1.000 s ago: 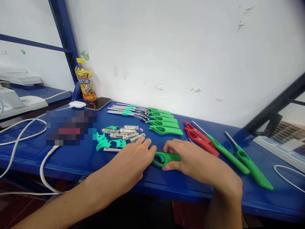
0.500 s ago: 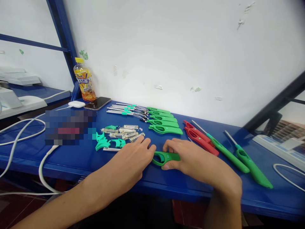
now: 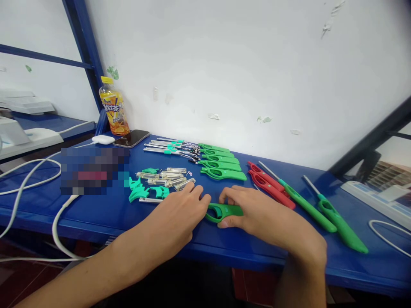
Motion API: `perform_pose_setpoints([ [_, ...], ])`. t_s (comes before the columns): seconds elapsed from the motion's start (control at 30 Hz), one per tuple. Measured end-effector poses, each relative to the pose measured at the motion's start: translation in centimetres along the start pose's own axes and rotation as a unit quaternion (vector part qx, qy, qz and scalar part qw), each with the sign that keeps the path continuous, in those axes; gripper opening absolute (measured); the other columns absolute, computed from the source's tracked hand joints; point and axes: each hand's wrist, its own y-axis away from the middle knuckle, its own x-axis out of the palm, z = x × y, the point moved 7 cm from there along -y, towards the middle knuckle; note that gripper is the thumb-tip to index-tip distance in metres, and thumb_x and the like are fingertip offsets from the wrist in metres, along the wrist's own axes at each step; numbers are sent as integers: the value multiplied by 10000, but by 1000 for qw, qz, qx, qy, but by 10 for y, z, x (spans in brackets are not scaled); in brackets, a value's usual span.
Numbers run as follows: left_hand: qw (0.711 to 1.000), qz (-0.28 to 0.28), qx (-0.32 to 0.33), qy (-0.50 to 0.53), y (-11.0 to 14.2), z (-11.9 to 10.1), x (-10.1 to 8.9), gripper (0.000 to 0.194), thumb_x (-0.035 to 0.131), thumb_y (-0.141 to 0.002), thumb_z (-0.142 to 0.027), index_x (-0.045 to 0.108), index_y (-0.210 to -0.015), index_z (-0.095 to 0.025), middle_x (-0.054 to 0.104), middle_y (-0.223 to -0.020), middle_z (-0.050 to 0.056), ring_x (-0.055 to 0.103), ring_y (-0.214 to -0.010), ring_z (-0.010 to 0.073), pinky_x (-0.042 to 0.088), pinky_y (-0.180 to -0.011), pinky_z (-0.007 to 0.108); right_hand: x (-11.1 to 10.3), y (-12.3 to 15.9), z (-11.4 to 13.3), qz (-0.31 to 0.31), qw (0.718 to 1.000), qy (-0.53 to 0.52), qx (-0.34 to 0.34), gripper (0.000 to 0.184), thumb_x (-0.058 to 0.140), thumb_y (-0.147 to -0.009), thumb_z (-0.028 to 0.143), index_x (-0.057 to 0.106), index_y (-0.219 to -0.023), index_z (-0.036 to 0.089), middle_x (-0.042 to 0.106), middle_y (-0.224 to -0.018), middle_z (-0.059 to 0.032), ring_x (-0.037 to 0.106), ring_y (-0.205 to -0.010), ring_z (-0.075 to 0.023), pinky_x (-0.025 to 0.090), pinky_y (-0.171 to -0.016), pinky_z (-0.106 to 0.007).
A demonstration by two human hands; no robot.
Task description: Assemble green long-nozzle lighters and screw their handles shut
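Note:
A green stick lighter lies low over the front of the table, its ring-shaped trigger opening facing my left. My right hand is closed around its handle, thumb below and fingers above. My left hand has its fingers bent together at the lighter's front end; the exact grip is hidden under the hand. A metal tube sticks out to the left from behind my left hand. Close by lie teal trigger pieces and several clear fuel tanks.
Behind are several green lighter bodies with wired metal tubes. Red lighter bodies and two assembled green lighters lie right. A phone, a drink bottle and white cables are left. A wall stands behind.

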Motion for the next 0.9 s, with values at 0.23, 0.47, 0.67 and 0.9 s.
perform_pose_setpoints([
  [0.23, 1000, 24, -10, -4, -3, -3, 2, 523, 583, -771, 48, 631, -1269, -108, 657, -1289, 193, 610, -1246, 391, 600, -981, 513, 0, 0, 0, 0, 1000, 1, -2, 254, 803, -925, 383, 625, -1064, 269, 698, -1122, -3, 652, -1108, -257, 433, -863, -367],
  [0.47, 999, 38, -16, -7, -6, -4, 2, 533, 574, -782, 58, 625, -1283, -116, 654, -1291, 183, 606, -1244, 373, 598, -991, 499, 1, 1, -1, -1, 1000, 3, -2, 274, 803, -929, 386, 627, -1105, 272, 690, -1130, 6, 645, -1120, -249, 439, -892, -374],
  [0.67, 999, 39, -20, -7, -6, -4, 2, 556, 584, -759, 65, 620, -1286, -110, 643, -1296, 193, 595, -1264, 392, 609, -962, 510, 1, -1, -1, -1, 1000, 4, -4, 281, 802, -934, 379, 617, -1115, 269, 677, -1133, 9, 642, -1121, -242, 446, -906, -379],
  [0.9, 999, 29, -22, -6, -5, -3, 4, 554, 603, -730, 65, 615, -1249, -127, 643, -1247, 170, 588, -1262, 395, 614, -945, 501, 1, -1, -2, -5, 1000, 6, -9, 285, 794, -940, 380, 613, -1135, 278, 683, -1134, 14, 646, -1123, -242, 448, -922, -389],
])
